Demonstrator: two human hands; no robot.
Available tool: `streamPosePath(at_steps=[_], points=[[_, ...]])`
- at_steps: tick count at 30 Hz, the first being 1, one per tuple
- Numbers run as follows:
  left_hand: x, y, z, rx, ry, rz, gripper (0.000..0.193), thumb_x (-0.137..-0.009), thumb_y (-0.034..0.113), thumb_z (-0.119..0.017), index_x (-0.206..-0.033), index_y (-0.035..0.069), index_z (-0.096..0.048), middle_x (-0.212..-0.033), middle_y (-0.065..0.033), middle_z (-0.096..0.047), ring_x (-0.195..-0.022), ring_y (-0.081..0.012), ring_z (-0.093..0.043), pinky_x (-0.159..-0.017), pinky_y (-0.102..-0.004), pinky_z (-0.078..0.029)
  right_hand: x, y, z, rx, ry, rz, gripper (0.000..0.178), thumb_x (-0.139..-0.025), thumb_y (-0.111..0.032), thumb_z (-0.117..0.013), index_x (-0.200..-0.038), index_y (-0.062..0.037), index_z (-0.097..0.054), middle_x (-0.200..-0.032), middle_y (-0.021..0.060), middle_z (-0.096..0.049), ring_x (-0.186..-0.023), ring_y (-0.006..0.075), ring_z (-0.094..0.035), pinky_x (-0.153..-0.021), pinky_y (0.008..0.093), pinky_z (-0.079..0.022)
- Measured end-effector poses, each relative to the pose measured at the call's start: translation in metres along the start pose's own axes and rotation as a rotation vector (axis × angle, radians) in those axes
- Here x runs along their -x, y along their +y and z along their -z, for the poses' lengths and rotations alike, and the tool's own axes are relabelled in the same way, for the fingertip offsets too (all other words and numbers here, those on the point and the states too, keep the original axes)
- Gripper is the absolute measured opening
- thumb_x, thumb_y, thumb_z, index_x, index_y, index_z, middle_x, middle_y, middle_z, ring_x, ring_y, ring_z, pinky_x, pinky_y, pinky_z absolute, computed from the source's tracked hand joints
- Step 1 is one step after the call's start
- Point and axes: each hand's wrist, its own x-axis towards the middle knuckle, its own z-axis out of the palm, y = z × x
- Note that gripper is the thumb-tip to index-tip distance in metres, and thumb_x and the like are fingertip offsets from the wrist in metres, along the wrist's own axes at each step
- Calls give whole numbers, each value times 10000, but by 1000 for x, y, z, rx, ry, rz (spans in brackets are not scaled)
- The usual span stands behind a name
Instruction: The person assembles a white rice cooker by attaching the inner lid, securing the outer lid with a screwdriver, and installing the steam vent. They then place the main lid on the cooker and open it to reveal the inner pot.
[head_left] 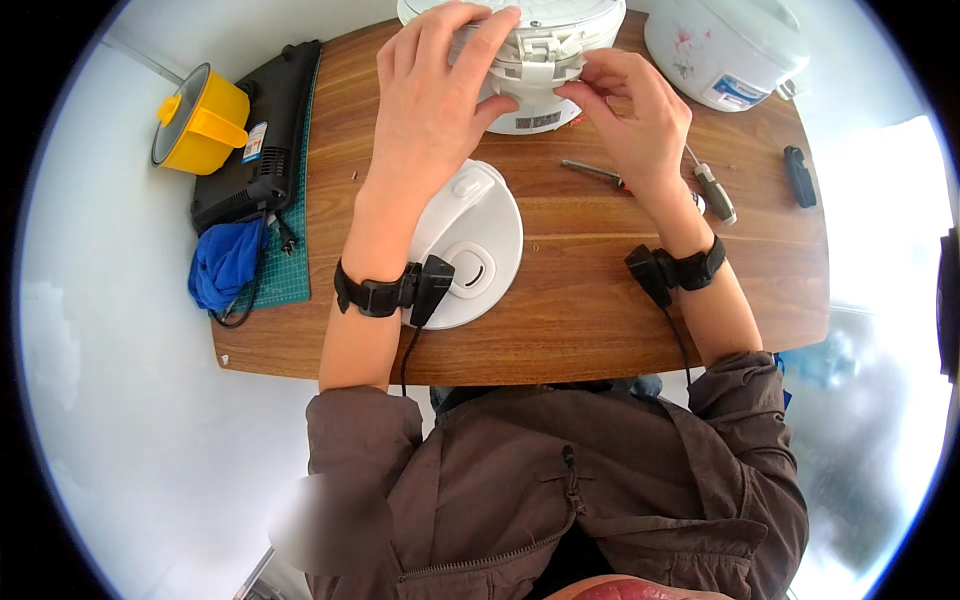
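A white rice cooker (538,122) stands at the table's far edge, partly cut off by the top of the view. Its exposed latch or hinge mechanism (538,70) faces me. My left hand (422,120) grips the cooker's rim, fingers over the top and thumb lower down beside the mechanism. With thumb and fingers closed, my right hand (640,120) pinches the mechanism's right side; whether a small loose piece is between the fingertips is hidden. A white oval lid cover (503,225) with a round vent lies on the table, partly beneath my left forearm.
Near my right hand lie a screwdriver (590,168) and another with a grey-green handle (714,195). A floral rice cooker (715,45) stands far right, a black case (799,177) nearer. Left are a yellow pot (205,125), black appliance (235,180), blue cloth (226,265) and green mat (288,268).
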Motion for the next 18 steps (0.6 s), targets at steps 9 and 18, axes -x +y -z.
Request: streamPosePath(at_steps=[9, 18], points=[[0, 1, 0, -18, -15, 8, 906, -621, 99, -911, -1433, 133, -508, -1343, -114, -500, -1281, -357, -480, -1054, -482, -385, 3, 4, -2, 13, -15, -47, 257, -810, -168, -867, -1002, -93, -715, -857, 17, -730, -752, 142, -728, -646, 257, -585], [-1, 0, 0, -11, -22, 11, 906, -630, 104, -915, -1438, 144, -507, -1350, -111, -490, -1293, -348, -470, -1057, -480, -381, 3, 12, -1, 47, 15, 63, 256, -823, -120, -839, -1050, -100, -722, -879, 0, -728, -780, 127, -731, -618, 233, -576]])
